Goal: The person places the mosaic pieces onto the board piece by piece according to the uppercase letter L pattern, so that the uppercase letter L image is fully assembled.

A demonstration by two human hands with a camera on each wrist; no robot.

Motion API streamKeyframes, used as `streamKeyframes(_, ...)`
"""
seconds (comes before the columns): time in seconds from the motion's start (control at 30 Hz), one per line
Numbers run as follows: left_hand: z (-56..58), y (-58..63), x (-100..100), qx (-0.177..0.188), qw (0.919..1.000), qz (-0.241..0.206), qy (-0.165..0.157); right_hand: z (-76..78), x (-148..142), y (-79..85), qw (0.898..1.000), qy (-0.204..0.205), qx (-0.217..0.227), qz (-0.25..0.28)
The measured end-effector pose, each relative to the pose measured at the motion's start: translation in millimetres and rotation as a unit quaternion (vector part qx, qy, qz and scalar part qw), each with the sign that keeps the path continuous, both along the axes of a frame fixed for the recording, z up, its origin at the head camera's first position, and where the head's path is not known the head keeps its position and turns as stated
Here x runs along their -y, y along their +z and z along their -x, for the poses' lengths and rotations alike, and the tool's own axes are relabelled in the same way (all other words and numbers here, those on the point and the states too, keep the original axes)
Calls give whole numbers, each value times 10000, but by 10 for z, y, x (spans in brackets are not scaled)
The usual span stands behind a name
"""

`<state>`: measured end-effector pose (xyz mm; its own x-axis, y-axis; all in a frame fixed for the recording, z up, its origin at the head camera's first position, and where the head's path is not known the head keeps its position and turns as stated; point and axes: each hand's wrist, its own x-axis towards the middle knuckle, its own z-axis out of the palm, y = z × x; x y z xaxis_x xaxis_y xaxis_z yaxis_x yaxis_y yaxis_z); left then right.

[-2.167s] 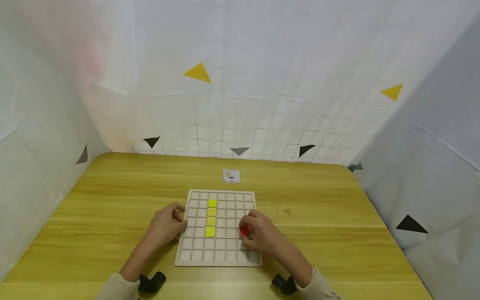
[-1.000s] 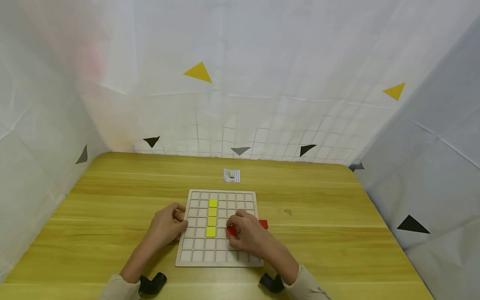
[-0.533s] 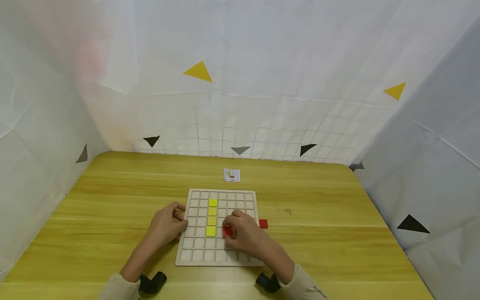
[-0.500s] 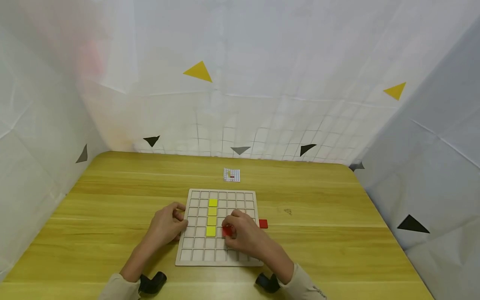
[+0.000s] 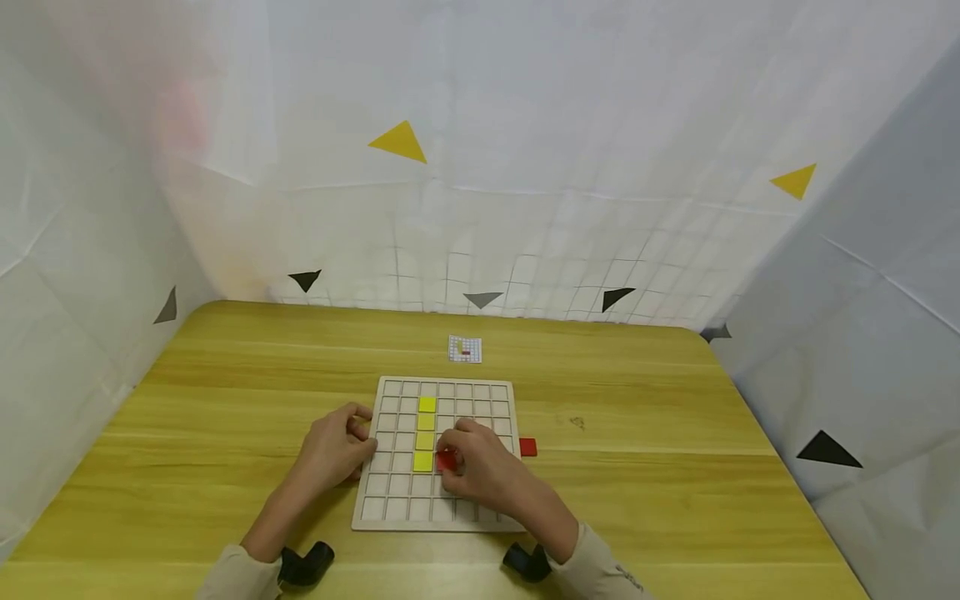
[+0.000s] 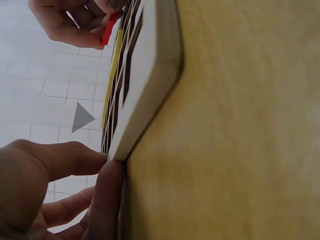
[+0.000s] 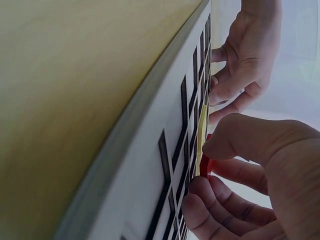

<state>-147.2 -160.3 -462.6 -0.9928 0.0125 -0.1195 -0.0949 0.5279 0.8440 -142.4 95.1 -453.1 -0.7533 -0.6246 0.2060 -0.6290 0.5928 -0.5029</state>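
Note:
A pale wooden grid board (image 5: pixel 395 508) lies on the table in the head view. Its left edge is pinched between the thumb and fingers of my left hand (image 5: pixel 330 447); the left wrist view shows the thumb at the top rim (image 6: pixel 111 154) and a finger against the side. Over the board, my right hand (image 5: pixel 487 471) pinches a red square tile (image 5: pixel 446 461) between thumb and fingers, partly covering it. The tile is just right of the lowest yellow tile (image 5: pixel 423 462), which ends a column of several yellow tiles in the grid. In the right wrist view the red tile (image 7: pixel 204 166) is tilted.
Another red tile (image 5: pixel 528 447) lies at the board's right edge. Behind the board is a small printed grid card (image 5: pixel 465 350) with yellow and red marks. White sheets (image 5: pixel 510 100) with triangle stickers enclose the wooden table (image 5: pixel 645 500) at the back and sides.
My right hand has carried the red tile leftward across the board, from the right-hand columns to beside the yellow column. The other red tile has come into sight. My left hand stays at the edge.

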Motion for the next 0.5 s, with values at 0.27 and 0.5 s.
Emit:
streamKeyframes(0.27,3,-3,-1,-34,10000,11,-11,7,28,-6,9998,-85,164,-89)
streamKeyframes(0.5,2,-6,3,-5,10000,13,6,12,32,-26,9996,-102,241,-86)
